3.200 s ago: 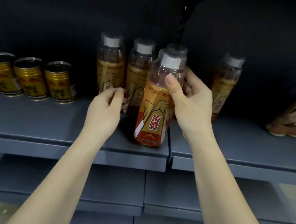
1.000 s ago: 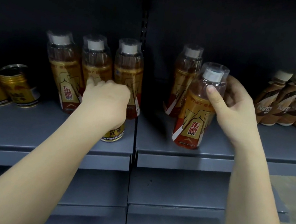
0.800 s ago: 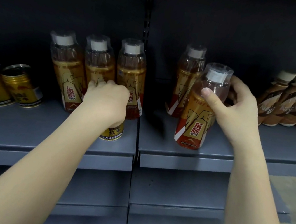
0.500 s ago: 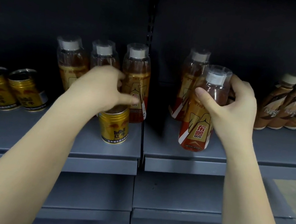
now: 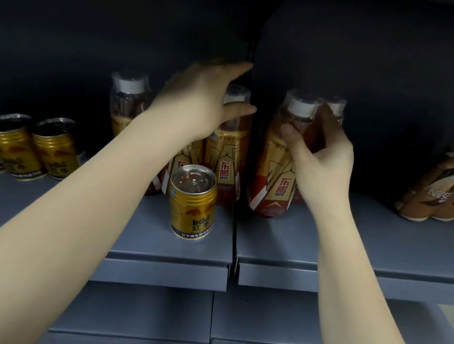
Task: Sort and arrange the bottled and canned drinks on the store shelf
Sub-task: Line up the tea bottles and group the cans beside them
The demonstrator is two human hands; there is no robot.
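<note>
My right hand [image 5: 319, 153] grips an orange energy-drink bottle [image 5: 275, 167] standing on the right shelf panel, with another such bottle just behind it. My left hand [image 5: 201, 102] hovers open above the row of three matching bottles [image 5: 227, 154] on the left panel, fingers spread, holding nothing. A gold Red Bull can [image 5: 194, 200] stands alone upright in front of that row, below my left wrist.
Three gold cans [image 5: 15, 146] line the shelf at far left. Brown Nescafé coffee bottles [image 5: 453, 184] stand at far right. The grey shelf [image 5: 385, 250] has a seam between two panels; lower shelves sit beneath. The back wall is dark.
My left hand let go of the gold can and rose above the bottle row, fingers opening. My right hand pushed its bottle back beside the rear one.
</note>
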